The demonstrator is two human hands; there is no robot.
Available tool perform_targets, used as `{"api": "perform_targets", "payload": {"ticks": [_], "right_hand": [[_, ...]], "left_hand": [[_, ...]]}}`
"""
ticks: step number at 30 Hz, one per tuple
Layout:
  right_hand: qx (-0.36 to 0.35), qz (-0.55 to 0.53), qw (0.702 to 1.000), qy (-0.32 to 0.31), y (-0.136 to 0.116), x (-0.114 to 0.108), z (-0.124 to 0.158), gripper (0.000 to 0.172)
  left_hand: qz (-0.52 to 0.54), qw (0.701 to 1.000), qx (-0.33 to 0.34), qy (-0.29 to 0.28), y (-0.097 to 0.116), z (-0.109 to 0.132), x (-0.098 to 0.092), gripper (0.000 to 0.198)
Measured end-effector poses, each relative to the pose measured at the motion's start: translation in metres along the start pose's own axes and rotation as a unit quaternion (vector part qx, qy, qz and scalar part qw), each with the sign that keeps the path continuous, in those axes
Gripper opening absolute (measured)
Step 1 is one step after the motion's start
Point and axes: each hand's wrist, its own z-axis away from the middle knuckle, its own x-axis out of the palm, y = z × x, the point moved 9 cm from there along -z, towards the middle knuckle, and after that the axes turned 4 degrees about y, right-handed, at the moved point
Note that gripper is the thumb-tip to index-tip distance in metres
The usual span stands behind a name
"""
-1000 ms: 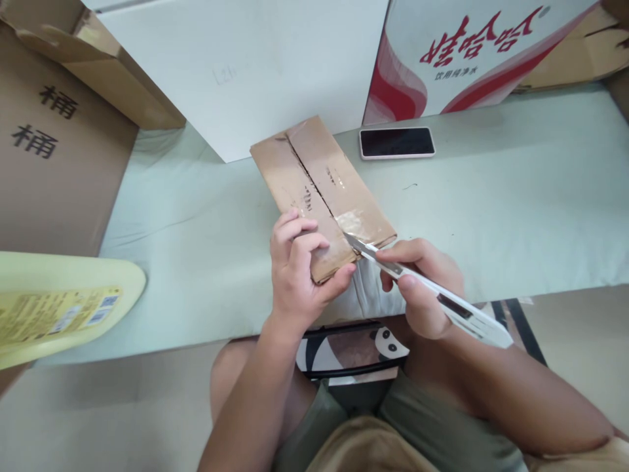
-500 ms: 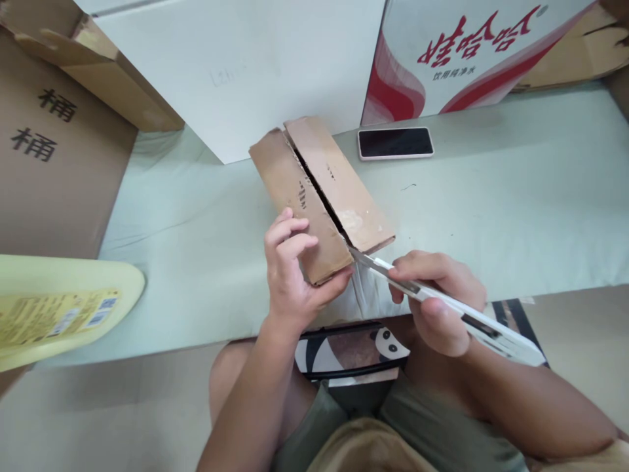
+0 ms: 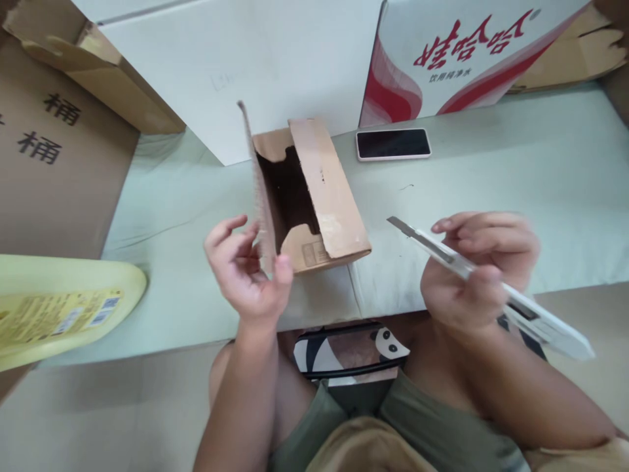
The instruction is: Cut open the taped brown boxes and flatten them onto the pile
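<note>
A small brown cardboard box sits on the pale green cloth surface, its left top flap standing up and its right flap lying over part of the opening. The inside is dark, and I cannot make out any contents. My left hand is at the near end of the raised flap, fingers on its outer side and thumb on the inner side, in a loose grip. To the right, my right hand grips a white utility knife. Its blade is extended, points up and left, and is apart from the box.
Behind the box stand a large white box and a red-and-white printed carton. A phone lies in front of the carton. At left are a large brown carton and a yellow bottle. A panda-print item is below the edge.
The left flap of the box has swung up, showing the dark inside. My left hand has shifted left with it. My right hand has drawn the knife away from the seam, to the right.
</note>
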Motion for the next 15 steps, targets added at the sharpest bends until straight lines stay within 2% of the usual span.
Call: {"api": "perform_targets", "payload": {"ticks": [1,2,3,5,7,8,10,11,12,13,15], "right_hand": [[-0.025,0.028,0.999,-0.024,-0.003,0.002,0.000,0.013],[-0.034,0.047,0.995,-0.079,-0.003,0.010,0.001,0.008],[-0.029,0.065,0.986,-0.153,-0.002,0.020,0.005,0.006],[0.011,0.133,0.946,-0.296,0.010,0.038,0.020,0.012],[0.087,0.244,0.882,-0.395,0.036,0.044,0.038,0.020],[0.133,0.298,0.840,-0.434,0.052,0.044,0.048,0.028],[0.215,0.376,0.749,-0.502,0.082,0.040,0.069,0.046],[0.238,0.392,0.716,-0.526,0.092,0.039,0.077,0.052],[0.245,0.396,0.701,-0.539,0.098,0.040,0.082,0.055],[0.242,0.391,0.705,-0.540,0.101,0.043,0.082,0.054],[0.231,0.349,0.760,-0.498,0.102,0.047,0.073,0.044]], "left_hand": [[-0.031,0.999,-0.032,0.021,-0.006,-0.001,-0.007,0.047],[-0.060,0.995,-0.068,0.042,-0.011,-0.001,-0.013,0.046],[-0.083,0.989,-0.105,0.059,-0.016,-0.001,-0.020,0.045],[-0.104,0.974,-0.182,0.082,-0.025,0.000,-0.030,0.045],[-0.078,0.960,-0.245,0.109,-0.032,-0.001,-0.037,0.045],[-0.048,0.953,-0.269,0.132,-0.034,-0.001,-0.040,0.046],[0.029,0.935,-0.286,0.208,-0.037,-0.004,-0.050,0.043],[0.062,0.924,-0.288,0.243,-0.039,-0.005,-0.054,0.038],[0.083,0.913,-0.294,0.269,-0.042,-0.006,-0.057,0.034],[0.089,0.904,-0.307,0.283,-0.046,-0.006,-0.060,0.029],[0.083,0.894,-0.365,0.246,-0.060,-0.006,-0.057,0.028]]}}
